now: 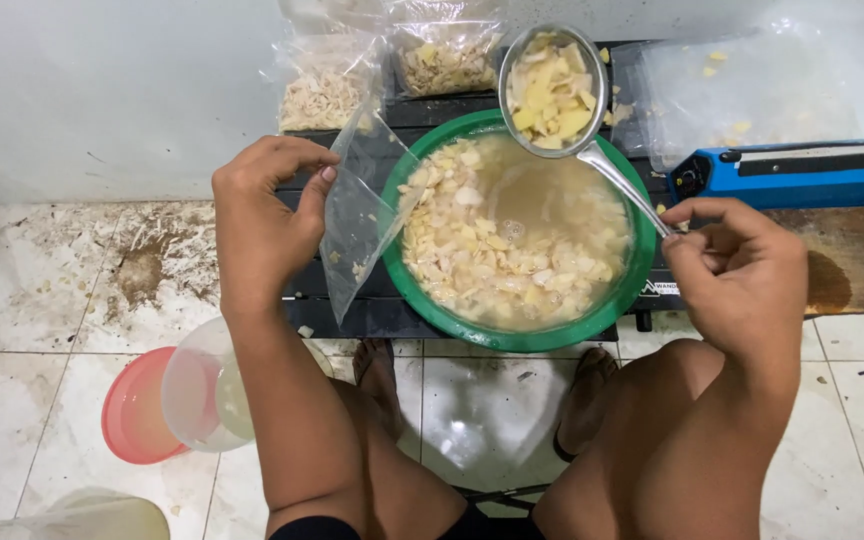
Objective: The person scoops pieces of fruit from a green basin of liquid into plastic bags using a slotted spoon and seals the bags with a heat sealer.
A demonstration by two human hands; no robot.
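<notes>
Head view: above the green basin's [407, 290] far rim the right hand [742, 275] grips a loaded, likely dripping strainer ladle [552, 90] by its stiff handle, while the left hand [267, 215] pinches a flimsy, slippery clear bag [357, 215] by its mouth beside the basin's left rim.

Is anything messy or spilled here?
Yes. A few pale food bits lie scattered on the clear plastic sheet behind the green bowl, outside it. The floor tiles at the left are stained brown. Nothing looks tipped over.
</notes>
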